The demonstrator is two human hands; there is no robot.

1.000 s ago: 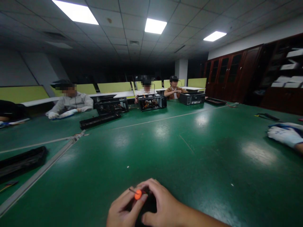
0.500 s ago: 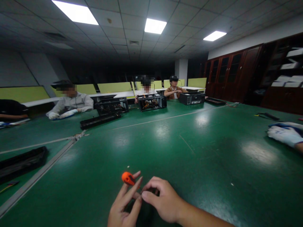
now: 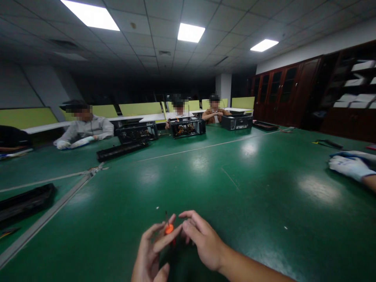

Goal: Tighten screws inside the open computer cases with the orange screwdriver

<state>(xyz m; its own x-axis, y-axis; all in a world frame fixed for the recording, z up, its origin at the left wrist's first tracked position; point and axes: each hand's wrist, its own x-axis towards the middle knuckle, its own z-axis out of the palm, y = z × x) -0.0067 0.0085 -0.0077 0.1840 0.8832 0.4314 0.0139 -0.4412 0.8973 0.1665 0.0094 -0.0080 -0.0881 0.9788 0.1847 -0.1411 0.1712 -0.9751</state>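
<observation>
At the bottom middle, both my hands meet over the green table [image 3: 205,184]. My left hand [image 3: 151,254] pinches a small orange-handled screwdriver [image 3: 168,228] between its fingertips, thin metal shaft pointing up. My right hand [image 3: 202,241] sits just to the right of it, fingers curled, fingertips touching or nearly touching the orange handle. What lies under my hands is dark and I cannot make it out.
Several people sit along the far side with open black computer cases [image 3: 187,127]. A long black panel [image 3: 122,150] lies mid-left, another black panel [image 3: 25,201] at the left edge. A co-worker's white-gloved hand [image 3: 351,166] rests at the right edge. Dark wooden cabinets [image 3: 293,94] line the right wall.
The orange screwdriver has been turned about between my fingers: half a second ago its orange end stuck out to the upper left, now it stands upright. My hands rose slightly.
</observation>
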